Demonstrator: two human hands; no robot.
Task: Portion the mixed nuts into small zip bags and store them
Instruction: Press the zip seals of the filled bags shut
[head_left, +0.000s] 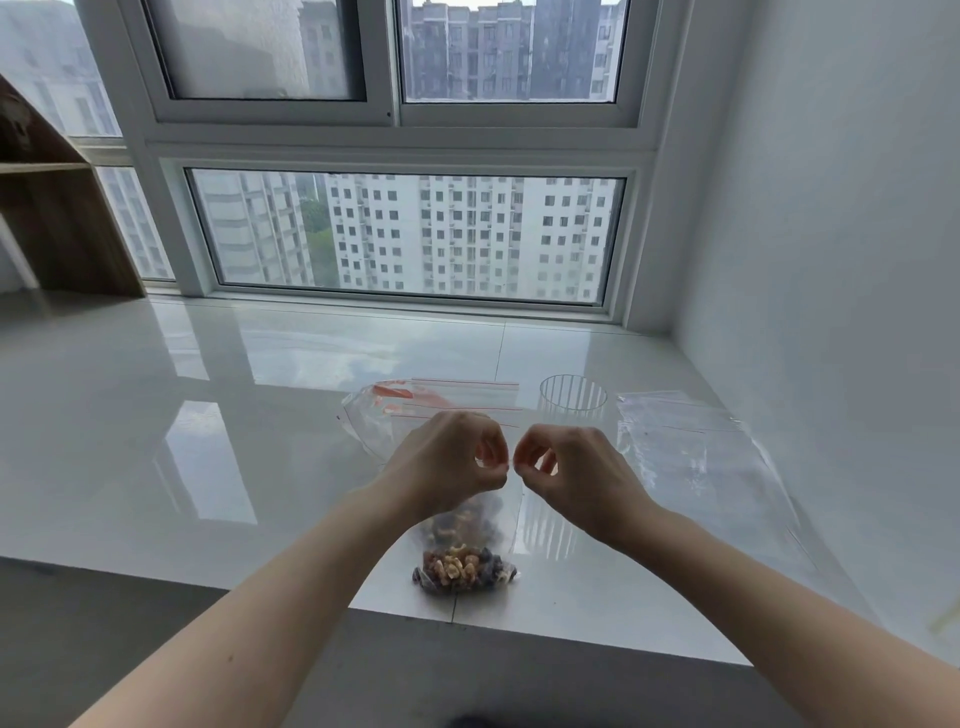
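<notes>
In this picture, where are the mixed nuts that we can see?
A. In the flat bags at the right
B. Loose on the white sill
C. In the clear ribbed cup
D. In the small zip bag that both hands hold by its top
D: the nuts sit at the bottom of the small zip bag, whose top the left hand and right hand pinch.

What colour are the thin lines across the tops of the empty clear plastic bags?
Red, seen in the head view on the empty clear zip bags.
</notes>
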